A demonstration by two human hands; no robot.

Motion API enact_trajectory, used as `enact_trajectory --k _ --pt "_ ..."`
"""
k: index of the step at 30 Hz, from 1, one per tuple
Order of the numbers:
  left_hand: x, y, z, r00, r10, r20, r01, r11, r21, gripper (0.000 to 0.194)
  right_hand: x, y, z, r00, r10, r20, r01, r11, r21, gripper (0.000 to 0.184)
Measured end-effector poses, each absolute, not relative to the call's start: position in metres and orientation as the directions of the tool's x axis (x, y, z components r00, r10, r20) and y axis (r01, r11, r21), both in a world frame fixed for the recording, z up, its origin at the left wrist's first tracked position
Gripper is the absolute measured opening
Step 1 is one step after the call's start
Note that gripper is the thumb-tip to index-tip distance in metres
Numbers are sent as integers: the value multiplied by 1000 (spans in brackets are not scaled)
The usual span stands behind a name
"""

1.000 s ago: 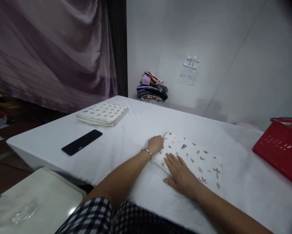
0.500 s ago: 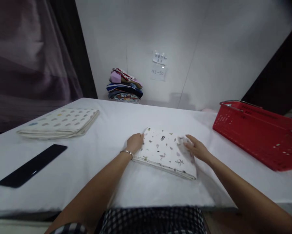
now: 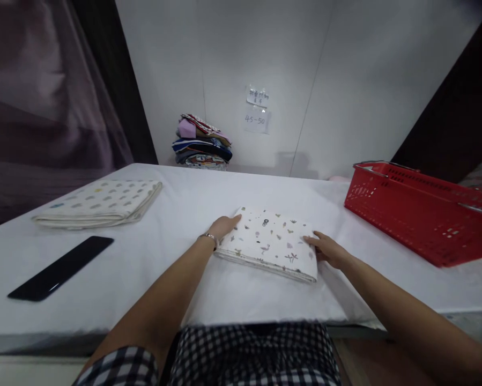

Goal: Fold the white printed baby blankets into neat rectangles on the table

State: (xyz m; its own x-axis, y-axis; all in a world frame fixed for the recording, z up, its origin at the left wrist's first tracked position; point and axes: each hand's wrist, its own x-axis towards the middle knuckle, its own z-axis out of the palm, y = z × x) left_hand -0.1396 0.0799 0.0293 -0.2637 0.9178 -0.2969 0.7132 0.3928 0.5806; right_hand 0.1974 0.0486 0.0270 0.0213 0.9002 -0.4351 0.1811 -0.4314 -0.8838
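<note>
Now, in the head view, the small folded cloth (image 3: 271, 244) with plant and bird prints lies flat on the white table (image 3: 160, 289), between both hands. The left hand (image 3: 223, 227) grasps its left edge, thumb on top and the other fingers mostly hidden; a bracelet (image 3: 210, 237) circles the wrist. The right hand (image 3: 327, 249), which lay flat on the print a second ago, grasps the right edge, some digits on top and others lower at the side. The red basket (image 3: 417, 214), only partly in view at first, shows much more, well apart on the right. The larger folded cloth (image 3: 104, 201) and the black slab (image 3: 61, 268) remain on the left.
</note>
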Motion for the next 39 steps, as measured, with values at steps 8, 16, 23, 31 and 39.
enact_trajectory --k 8,16,23,31,39 --pt "-143 68 33 -223 915 -335 585 401 705 73 188 50 21 -189 899 -396 -98 -418 -903 33" --pt "-126 57 29 -243 925 -293 450 375 811 58 201 81 37 122 970 -209 40 -216 -976 84" --pt "-113 51 21 -307 911 -274 451 393 801 61 215 79 19 146 933 -329 190 -353 -916 85" --pt "-113 23 35 -220 923 -316 461 384 800 92 236 38 31 -76 894 -443 195 -422 -885 49" --pt "-114 6 33 -236 944 -231 592 328 736 88 235 23 28 -96 920 -379 151 -363 -920 73"
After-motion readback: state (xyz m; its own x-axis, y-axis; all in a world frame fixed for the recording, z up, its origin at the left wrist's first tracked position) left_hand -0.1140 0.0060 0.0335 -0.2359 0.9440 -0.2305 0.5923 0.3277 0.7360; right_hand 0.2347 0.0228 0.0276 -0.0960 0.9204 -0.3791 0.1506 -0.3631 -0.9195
